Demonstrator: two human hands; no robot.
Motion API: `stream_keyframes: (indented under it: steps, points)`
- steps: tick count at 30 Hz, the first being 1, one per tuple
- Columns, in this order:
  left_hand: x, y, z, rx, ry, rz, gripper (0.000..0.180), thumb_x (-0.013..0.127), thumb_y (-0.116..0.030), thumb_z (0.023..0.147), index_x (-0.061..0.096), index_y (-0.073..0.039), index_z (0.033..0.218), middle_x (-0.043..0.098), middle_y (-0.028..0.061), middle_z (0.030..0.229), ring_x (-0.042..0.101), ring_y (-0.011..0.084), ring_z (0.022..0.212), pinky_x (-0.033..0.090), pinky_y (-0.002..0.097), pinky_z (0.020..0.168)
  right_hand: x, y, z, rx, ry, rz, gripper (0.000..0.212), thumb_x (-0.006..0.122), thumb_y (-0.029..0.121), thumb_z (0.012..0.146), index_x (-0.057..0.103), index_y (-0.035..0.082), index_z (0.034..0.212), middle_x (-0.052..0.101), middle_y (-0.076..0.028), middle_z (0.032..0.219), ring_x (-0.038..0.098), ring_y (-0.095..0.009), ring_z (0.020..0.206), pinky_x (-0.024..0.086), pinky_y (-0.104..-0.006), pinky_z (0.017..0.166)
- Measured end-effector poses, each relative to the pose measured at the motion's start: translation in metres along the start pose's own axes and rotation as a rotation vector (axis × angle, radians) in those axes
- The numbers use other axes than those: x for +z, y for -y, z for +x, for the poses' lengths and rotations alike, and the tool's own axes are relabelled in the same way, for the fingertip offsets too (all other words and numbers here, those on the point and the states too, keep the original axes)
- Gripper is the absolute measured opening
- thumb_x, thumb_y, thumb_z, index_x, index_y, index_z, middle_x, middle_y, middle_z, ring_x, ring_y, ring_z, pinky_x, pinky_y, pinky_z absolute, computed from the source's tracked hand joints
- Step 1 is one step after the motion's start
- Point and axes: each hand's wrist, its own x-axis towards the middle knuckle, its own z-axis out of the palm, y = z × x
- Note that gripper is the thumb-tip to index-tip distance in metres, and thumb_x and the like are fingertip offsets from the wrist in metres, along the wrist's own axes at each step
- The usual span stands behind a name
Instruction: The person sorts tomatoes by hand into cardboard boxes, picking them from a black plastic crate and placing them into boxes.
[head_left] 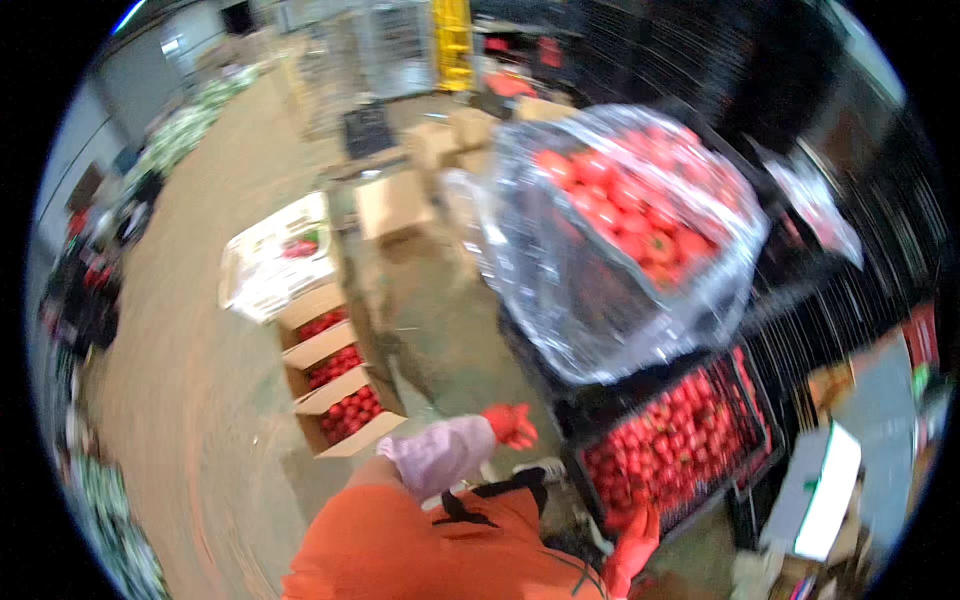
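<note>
My left hand (512,426), in a red glove below a pale pink sleeve, hangs over the floor with its fingers apart and nothing in it. My right hand (635,540), also gloved in red, is at the near edge of a black crate (672,528). Its fingers are blurred against the red fruit, so I cannot tell whether it grips anything. Small red tomatoes (670,440) fill that crate. Beyond it, larger tomatoes (640,215) lie in a crate lined with clear plastic film (570,270).
Left of me, open cardboard boxes (325,395) in a row hold small red fruit. Past them lies a cream tray (262,262), with another cardboard box (393,203) beside it. Stacked black crates (690,60) stand at the far right. A white box (815,490) is near right.
</note>
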Motion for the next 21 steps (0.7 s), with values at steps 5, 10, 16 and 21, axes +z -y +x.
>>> stream_keyframes:
  steps: [5,10,16,21]
  points:
    - [0.207,0.042,-0.020,-0.267,0.644,0.314,0.041,0.046,-0.046,0.096,0.065,-0.011,0.106,0.066,0.0051,0.092,0.062,0.0184,0.085,0.049,0.0317,0.076,0.016,0.022,0.023,-0.608,-0.037,-0.083,0.031,0.056,0.012,0.088,0.064,-0.003,0.114,0.063,-0.020,0.117,0.055,-0.039,0.115,0.040,-0.0430,0.102]
    - [0.253,0.149,-0.019,-0.207,0.919,-0.193,0.037,0.047,-0.039,0.098,0.060,-0.012,0.119,0.062,0.0030,0.111,0.057,0.0159,0.102,0.044,0.0318,0.090,-0.020,-0.045,0.027,-0.481,-0.290,-0.238,0.048,0.039,0.031,0.095,0.059,-0.001,0.123,0.059,-0.022,0.125,0.048,-0.042,0.124,0.035,-0.0459,0.107]
    - [0.280,0.089,-0.026,-0.515,0.939,0.099,0.041,0.050,-0.037,0.099,0.056,-0.012,0.131,0.055,0.0005,0.132,0.050,0.0137,0.121,0.038,0.0325,0.103,-0.049,-0.187,-0.030,0.153,-0.227,-0.136,0.040,0.047,0.024,0.093,0.060,-0.002,0.121,0.061,-0.023,0.121,0.056,-0.037,0.116,0.042,-0.0421,0.101]
    - [0.288,0.079,0.128,0.538,0.648,1.368,0.031,0.066,-0.033,0.082,0.069,-0.009,0.102,0.069,0.0127,0.085,0.065,0.0274,0.078,0.050,0.0379,0.072,-0.033,-0.207,-0.048,0.315,-0.366,-0.322,0.035,0.059,0.009,0.084,0.062,-0.002,0.117,0.062,-0.024,0.119,0.058,-0.039,0.111,0.045,-0.0428,0.098]
